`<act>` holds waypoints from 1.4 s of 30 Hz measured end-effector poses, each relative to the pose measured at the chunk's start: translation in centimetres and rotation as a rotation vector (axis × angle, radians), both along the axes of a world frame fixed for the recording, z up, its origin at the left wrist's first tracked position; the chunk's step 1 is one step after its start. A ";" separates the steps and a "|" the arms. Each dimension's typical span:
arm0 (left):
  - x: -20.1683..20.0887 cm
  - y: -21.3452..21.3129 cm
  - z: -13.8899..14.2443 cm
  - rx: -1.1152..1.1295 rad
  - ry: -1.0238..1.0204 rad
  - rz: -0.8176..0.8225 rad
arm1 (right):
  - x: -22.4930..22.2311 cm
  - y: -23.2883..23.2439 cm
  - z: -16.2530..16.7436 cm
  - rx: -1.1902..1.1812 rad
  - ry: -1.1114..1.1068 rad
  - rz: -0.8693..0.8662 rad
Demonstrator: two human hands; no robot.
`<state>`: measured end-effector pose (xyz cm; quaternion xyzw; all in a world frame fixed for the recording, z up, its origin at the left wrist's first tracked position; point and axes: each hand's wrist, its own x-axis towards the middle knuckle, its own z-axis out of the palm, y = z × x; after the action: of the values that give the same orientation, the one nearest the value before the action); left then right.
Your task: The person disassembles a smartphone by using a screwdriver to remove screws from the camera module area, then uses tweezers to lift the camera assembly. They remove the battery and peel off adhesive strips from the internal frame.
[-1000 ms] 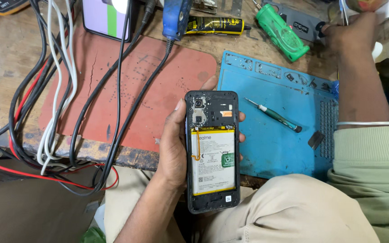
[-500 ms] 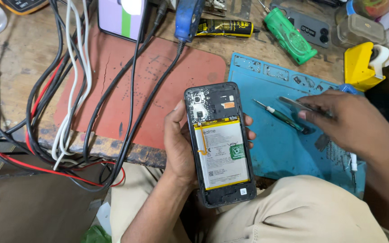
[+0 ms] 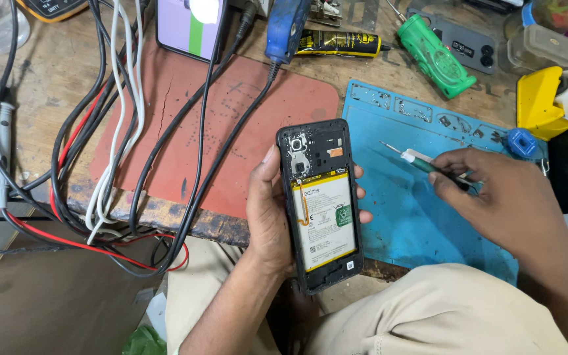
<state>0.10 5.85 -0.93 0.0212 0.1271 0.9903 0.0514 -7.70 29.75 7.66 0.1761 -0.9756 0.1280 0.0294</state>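
My left hand (image 3: pixel 267 210) grips a black phone (image 3: pixel 323 204) with its back cover off, so the white battery and the camera module show. The phone is held upright above my lap at the bench's front edge. My right hand (image 3: pixel 494 197) is over the blue work mat (image 3: pixel 402 230), its fingers closed on a thin screwdriver (image 3: pixel 422 161) with a green and white handle. The screwdriver's metal tip points left toward the phone but stays apart from it.
A red mat (image 3: pixel 231 125) lies left of the blue one, crossed by black, white and red cables (image 3: pixel 100 171). Along the back stand another phone (image 3: pixel 192 26), a black glue tube (image 3: pixel 336 43), a green tool (image 3: pixel 435 56), a yellow tape dispenser (image 3: pixel 547 98) and a blue cap (image 3: pixel 522 141).
My right hand came back from the far right of the bench to the blue mat and took hold of the screwdriver lying there. The left hand kept holding the phone.
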 end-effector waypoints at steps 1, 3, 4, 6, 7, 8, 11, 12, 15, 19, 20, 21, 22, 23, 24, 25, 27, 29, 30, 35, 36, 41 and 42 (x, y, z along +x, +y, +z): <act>-0.1 0.0 0.0 0.001 -0.007 0.005 | 0.3 -0.3 0.5 -0.121 -0.008 -0.010; -0.2 0.0 -0.2 -0.017 -0.010 0.012 | 1.2 -1.2 1.7 -0.263 -0.008 0.057; -0.1 0.1 -0.2 -0.027 -0.013 0.014 | 1.9 -1.5 2.6 -0.284 0.000 0.135; -0.2 0.1 -0.3 -0.025 -0.029 0.000 | 2.9 -2.5 4.0 -0.283 0.018 0.277; -0.2 0.1 -0.3 -0.028 -0.035 -0.010 | 3.1 -3.2 4.4 -0.261 0.031 0.345; -0.2 0.1 -0.3 -0.040 -0.035 -0.002 | 3.1 -3.8 4.8 -0.238 0.046 0.415; -0.2 0.1 -0.3 -0.048 -0.038 0.004 | 2.9 -5.4 5.6 -0.063 0.138 0.470; -0.1 0.1 -0.3 -0.040 -0.038 -0.003 | 2.9 -5.7 5.8 -0.056 0.146 0.483; -0.2 0.2 -0.2 -0.040 -0.041 -0.002 | 2.9 -6.3 6.2 -0.040 0.162 0.496; -0.3 0.1 -0.2 -0.051 -0.044 0.003 | 3.3 -6.7 6.6 0.006 0.159 0.486; -0.2 0.1 -0.2 -0.058 -0.036 0.013 | 3.4 -6.8 6.7 0.030 0.156 0.495; -0.2 0.1 -0.2 -0.066 -0.029 0.022 | 3.3 -6.8 6.9 0.032 0.178 0.562; -0.2 0.1 -0.2 -0.074 -0.016 0.032 | 3.2 -6.7 7.2 0.035 0.205 0.631; -0.3 0.1 -0.2 -0.071 -0.025 0.028 | 3.1 -6.8 7.4 0.038 0.233 0.702; -0.3 0.1 -0.2 -0.067 -0.035 0.023 | 3.1 -6.9 7.4 0.044 0.229 0.680; -0.3 0.1 -0.2 -0.062 -0.045 0.019 | 3.0 -7.0 7.5 0.051 0.224 0.658; -0.2 0.2 -0.2 -0.053 -0.039 0.015 | 3.3 -7.5 7.5 0.094 0.233 0.603; -0.3 0.2 -0.3 -0.067 -0.022 0.033 | 3.8 -8.2 7.4 0.167 0.277 0.530; -0.3 0.2 -0.4 -0.082 -0.024 0.051 | 3.9 -8.6 7.4 0.322 0.308 0.485; -0.3 0.1 -0.7 -0.086 -0.013 0.021 | 3.5 -9.7 8.5 0.249 0.386 0.756; -0.3 0.2 -0.7 -0.083 -0.027 0.027 | 3.5 -9.8 8.7 0.284 0.383 0.757; -0.5 0.2 -0.7 -0.112 -0.007 0.065 | 3.0 -10.1 8.4 0.720 0.382 0.541; -0.5 0.2 -0.6 -0.084 -0.026 0.053 | 2.8 -10.2 8.3 0.750 0.390 0.535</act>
<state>-0.41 6.04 -1.57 0.0027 0.1682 0.9854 0.0274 -4.87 19.56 15.98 0.4393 -0.8515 -0.2637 0.1120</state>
